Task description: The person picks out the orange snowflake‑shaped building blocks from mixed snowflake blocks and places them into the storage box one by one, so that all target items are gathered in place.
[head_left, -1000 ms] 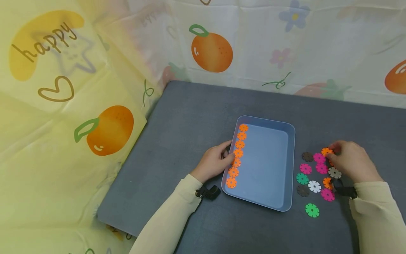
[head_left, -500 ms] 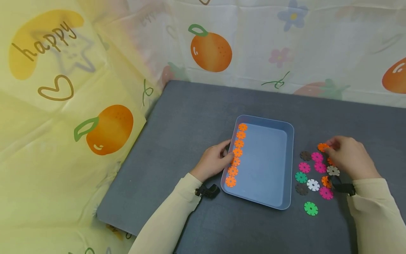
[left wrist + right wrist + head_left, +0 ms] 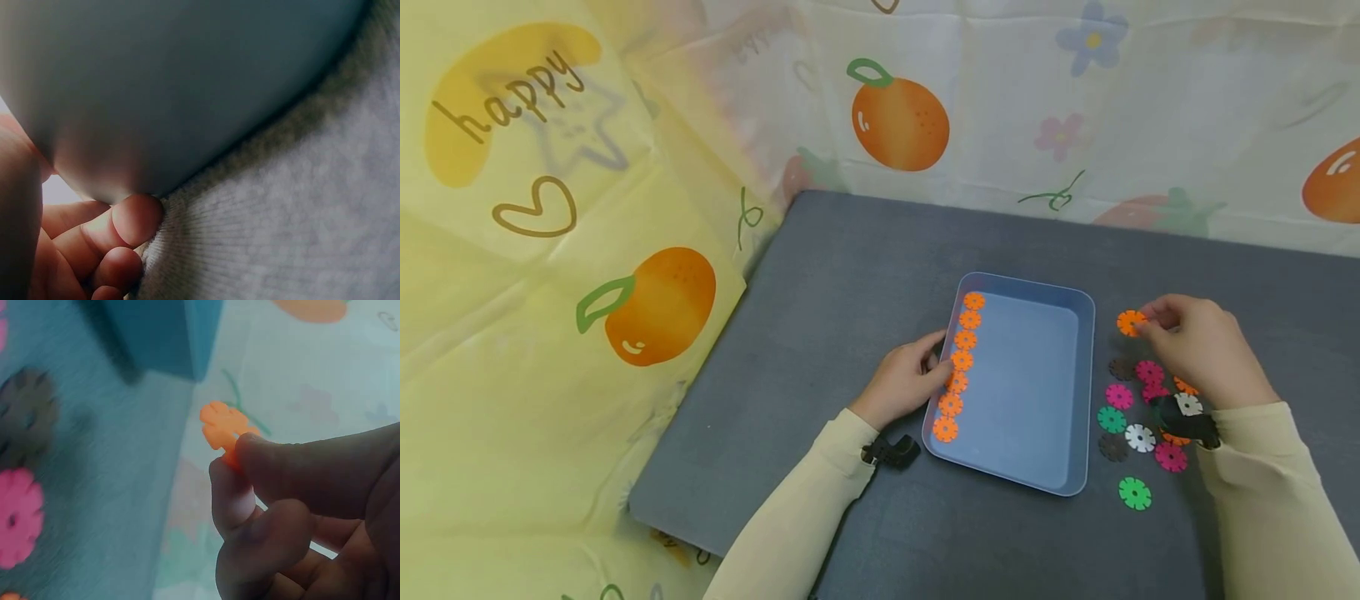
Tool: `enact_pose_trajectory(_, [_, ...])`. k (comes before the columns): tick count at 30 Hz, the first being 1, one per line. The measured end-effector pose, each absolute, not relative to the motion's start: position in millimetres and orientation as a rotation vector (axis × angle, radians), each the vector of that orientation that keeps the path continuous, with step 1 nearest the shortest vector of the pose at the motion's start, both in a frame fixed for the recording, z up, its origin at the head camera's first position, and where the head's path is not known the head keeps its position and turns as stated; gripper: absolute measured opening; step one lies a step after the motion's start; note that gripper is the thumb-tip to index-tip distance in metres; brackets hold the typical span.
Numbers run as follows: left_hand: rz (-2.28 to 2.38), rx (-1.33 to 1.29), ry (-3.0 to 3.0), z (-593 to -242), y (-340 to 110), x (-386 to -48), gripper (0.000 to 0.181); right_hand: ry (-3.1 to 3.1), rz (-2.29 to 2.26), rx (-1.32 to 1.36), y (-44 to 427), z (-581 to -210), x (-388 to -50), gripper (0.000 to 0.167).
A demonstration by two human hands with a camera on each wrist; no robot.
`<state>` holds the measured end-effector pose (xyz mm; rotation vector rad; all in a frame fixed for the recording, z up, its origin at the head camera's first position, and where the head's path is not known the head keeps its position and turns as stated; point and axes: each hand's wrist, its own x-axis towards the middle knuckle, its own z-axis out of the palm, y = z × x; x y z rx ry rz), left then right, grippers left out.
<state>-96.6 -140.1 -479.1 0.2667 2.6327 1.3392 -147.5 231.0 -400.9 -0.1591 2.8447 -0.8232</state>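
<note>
My right hand (image 3: 1206,348) pinches an orange notched plastic disc (image 3: 1130,323) between thumb and fingertips, above the table to the right of the tray. The right wrist view shows the disc tilted in that pinch. A blue-grey shallow tray (image 3: 1037,392) lies on the table, and my left hand (image 3: 901,379) grips its left wall, thumb over the rim. Fingers curl against the outside of the tray in the left wrist view. Inside, several orange discs (image 3: 966,340) form a line along the left wall.
Right of the tray lie loose notched discs: pink (image 3: 1119,396), dark green (image 3: 1112,419), white (image 3: 1140,438), brown (image 3: 1113,447) and bright green (image 3: 1135,493). My right wrist partly covers some of them. A printed curtain (image 3: 1000,108) borders the grey table (image 3: 850,267) behind.
The right hand has lifted the orange disc off the group and carried it left and away from me, nearer the tray. My left hand and the tray keep their places.
</note>
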Motion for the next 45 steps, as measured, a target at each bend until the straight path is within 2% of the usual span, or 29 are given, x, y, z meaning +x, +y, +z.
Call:
enact_pose_trajectory(17, [1.349,0.255,2.614,-478,-141,-96,0.056,2.773,-0.914,-0.237,169,-385,-176,0.032])
enact_pose_trajectory(34, [1.339,0.264,2.609,-477,-140,-97,0.057,2.732,-1.036,-0.22,114,-406,-195,0.027])
enact_pose_trajectory(45, [1.347,0.264,2.601,-477,-141,-96,0.055,2.704,-1.012,-0.18,98,-427,-203,0.025])
